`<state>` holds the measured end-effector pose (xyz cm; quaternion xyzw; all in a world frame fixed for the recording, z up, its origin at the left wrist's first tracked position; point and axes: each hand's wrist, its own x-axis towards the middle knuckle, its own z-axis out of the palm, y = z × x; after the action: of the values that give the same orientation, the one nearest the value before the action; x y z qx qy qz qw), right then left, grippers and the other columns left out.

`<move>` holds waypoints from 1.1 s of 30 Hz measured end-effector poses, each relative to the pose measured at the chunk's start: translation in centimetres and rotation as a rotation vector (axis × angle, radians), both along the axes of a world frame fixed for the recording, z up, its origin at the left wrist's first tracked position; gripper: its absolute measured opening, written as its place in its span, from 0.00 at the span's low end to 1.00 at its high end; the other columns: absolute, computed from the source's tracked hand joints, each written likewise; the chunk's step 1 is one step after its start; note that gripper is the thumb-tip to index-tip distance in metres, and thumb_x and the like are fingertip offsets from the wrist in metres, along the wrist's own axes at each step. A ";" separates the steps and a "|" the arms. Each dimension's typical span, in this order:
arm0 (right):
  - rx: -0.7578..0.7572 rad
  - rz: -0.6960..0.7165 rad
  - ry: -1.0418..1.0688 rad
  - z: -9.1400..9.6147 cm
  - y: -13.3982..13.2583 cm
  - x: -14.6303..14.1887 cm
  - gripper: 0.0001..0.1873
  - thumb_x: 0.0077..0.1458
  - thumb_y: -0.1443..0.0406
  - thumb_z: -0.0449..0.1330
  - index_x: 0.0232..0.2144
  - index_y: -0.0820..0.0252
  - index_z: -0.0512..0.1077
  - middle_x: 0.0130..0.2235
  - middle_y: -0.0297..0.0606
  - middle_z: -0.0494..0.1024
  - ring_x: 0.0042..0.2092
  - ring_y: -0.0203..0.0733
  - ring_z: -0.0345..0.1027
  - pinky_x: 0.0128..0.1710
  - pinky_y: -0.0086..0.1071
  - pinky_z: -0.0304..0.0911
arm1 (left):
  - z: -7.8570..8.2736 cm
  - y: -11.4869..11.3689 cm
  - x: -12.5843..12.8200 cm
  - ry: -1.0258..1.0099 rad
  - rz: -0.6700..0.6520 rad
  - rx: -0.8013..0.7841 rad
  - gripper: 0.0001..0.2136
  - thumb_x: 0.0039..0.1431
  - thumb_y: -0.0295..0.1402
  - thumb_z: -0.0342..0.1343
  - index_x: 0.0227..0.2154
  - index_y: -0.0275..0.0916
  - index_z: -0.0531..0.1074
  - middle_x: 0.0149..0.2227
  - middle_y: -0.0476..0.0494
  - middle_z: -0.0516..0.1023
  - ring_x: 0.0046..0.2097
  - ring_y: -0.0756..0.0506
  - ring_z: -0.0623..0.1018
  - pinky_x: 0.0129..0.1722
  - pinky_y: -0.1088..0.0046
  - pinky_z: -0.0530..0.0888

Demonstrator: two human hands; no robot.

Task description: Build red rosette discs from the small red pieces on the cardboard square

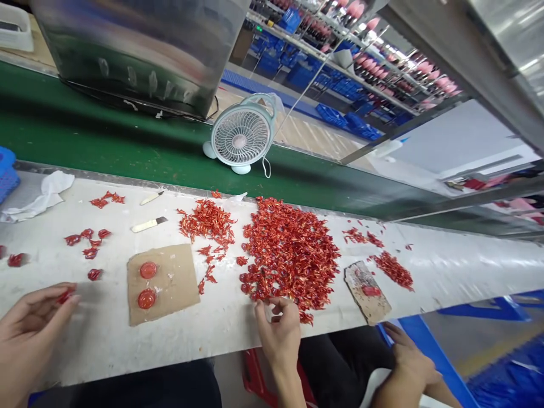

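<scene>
My left hand [29, 331] is at the near left of the white bench [97, 340], its thumb and fingertips pinched on a small red piece [66, 295]. My right hand [278, 334] is at the near edge of a big pile of red pieces [291, 252]. Its fingers are curled together in a pinch, and what they hold is hidden. Between my hands lies a brown card [170, 294] with two round red discs [147, 283] on it. A smaller heap of red pieces [208, 221] lies behind the card.
Another person's hand [410, 357] rests at the bench's near right, by a worn card [368, 292]. Two small knives [148, 224] and a white cloth [42, 195] lie at the back left. A small fan [241, 136] stands on the green belt [106, 141] by a steel machine [140, 51].
</scene>
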<state>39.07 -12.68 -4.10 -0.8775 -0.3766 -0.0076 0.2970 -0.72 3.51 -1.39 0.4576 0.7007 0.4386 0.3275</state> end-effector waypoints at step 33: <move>-0.023 0.610 1.201 2.7 9.1 -13.4 0.21 0.61 0.51 0.60 0.25 0.59 0.74 0.22 0.34 0.74 0.18 0.32 0.61 0.18 0.27 0.59 | -0.2 -3.7 0.3 -0.524 -0.170 -0.324 0.09 0.49 0.35 0.71 0.35 0.45 0.84 0.32 0.49 0.83 0.30 0.45 0.78 0.34 0.68 0.79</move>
<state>25.68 -3.56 -1.39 -0.5869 -0.3770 0.5699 0.4343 -0.44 -0.22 -1.61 0.3277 0.6125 0.3954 0.6009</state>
